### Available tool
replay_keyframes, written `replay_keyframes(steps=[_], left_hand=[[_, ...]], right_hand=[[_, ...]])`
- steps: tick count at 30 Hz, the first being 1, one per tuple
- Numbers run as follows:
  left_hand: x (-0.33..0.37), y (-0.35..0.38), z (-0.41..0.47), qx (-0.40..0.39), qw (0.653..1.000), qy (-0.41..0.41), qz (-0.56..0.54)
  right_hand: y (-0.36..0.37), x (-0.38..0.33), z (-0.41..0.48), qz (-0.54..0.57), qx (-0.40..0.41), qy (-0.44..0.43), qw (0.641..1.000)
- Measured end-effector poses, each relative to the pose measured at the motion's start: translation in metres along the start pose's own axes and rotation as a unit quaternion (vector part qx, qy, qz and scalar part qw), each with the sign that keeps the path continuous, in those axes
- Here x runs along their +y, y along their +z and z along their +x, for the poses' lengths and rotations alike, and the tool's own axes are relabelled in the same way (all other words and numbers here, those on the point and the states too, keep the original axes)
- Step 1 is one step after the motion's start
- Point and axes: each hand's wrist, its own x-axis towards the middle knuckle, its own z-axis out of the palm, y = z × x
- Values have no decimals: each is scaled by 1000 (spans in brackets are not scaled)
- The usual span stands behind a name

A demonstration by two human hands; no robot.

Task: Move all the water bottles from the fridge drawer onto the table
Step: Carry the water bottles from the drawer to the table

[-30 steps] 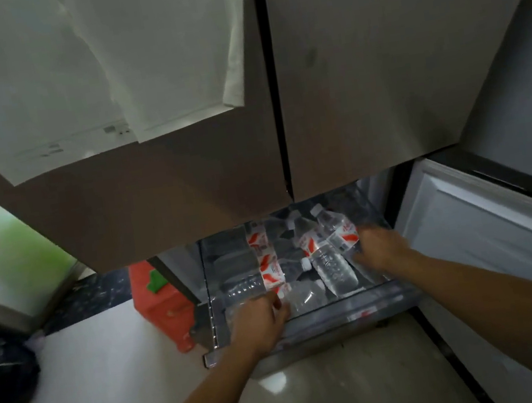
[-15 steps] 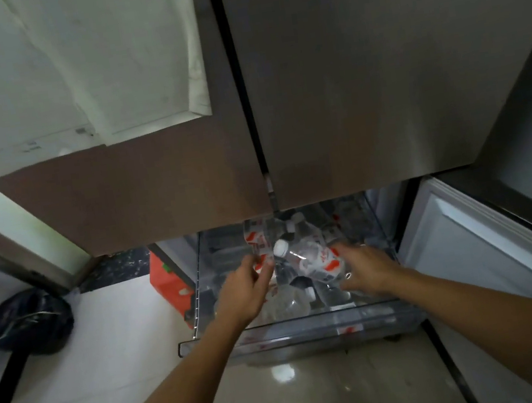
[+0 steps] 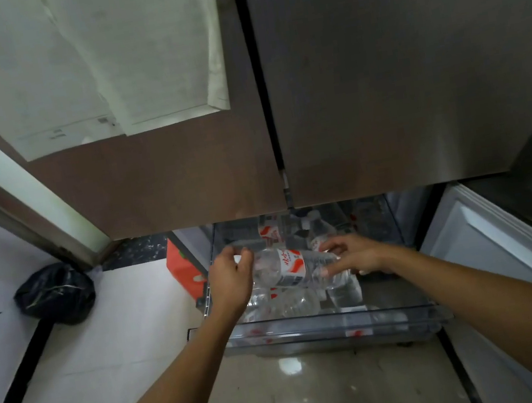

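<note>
- A clear water bottle (image 3: 288, 268) with a red-and-white label is being held on its side just above the open fridge drawer (image 3: 328, 325), with its cap end pointing left.
- The cap end is being gripped by the left hand (image 3: 231, 279), and the fingers are being kept curled round the neck.
- The base end is being pinched by the right hand (image 3: 357, 255), with spread fingers laid over the top and the thumb pressed in from below.
- More clear bottles are being stored in the drawer. The lower bottles (image 3: 293, 302) are lying flat directly beneath the held one, and the back bottles (image 3: 272, 231), carrying the same label, are lying towards the rear.
- The drawer is being left pulled out under two closed fridge doors (image 3: 409, 59).
- The left door is being partly covered by pale sheets (image 3: 134, 65).
- An orange-red box (image 3: 183, 269) is being kept on the floor just beside the drawer's left wall.
- A black bag (image 3: 54, 295) is being left against the wall, well apart from the drawer.
- A white-lined door panel (image 3: 491, 236) is being held open to the drawer's right.
- Light is being reflected by the glossy floor tiles (image 3: 305, 402).
</note>
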Motion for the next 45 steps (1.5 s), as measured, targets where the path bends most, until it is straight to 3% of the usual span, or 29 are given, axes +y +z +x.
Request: replay_keyframes(steps=[3,4,7,12,20,26,32,34,36,38,43,45], left_hand=[[-12,-16,2,30,999,-23,-4],[-16,-21,2,42,999,-30,-1],[-29,-37,-1,66,996,-48,24],[-53,-60,-6,117,988,-76,71],[-55,-72,7,77,992,-51,83],[-48,-73,31,17,996,11,84],[-43,-71,43,1,991,81,110],[-44,-72,45,-5,989,95,111],[-45,-74,45,-7,988,106,115],[-49,-73,47,-10,984,121,128],[-30,-74,40,-31,974,179,137],[-14,-78,34,-29,969,204,134]], right_hand=[[2,9,28,80,106,25,991],[5,10,37,53,162,28,985],[17,7,55,-176,248,63,950],[36,2,76,-339,293,116,886],[27,-18,59,-203,275,165,925],[53,-39,28,-202,256,96,940],[76,-34,-9,-309,261,25,914],[74,-34,-24,-283,333,18,899],[71,-33,-37,-265,429,-2,864],[69,-28,-46,-297,471,-10,831],[56,-33,-72,-313,436,52,842],[55,-39,-83,-292,438,33,850]])
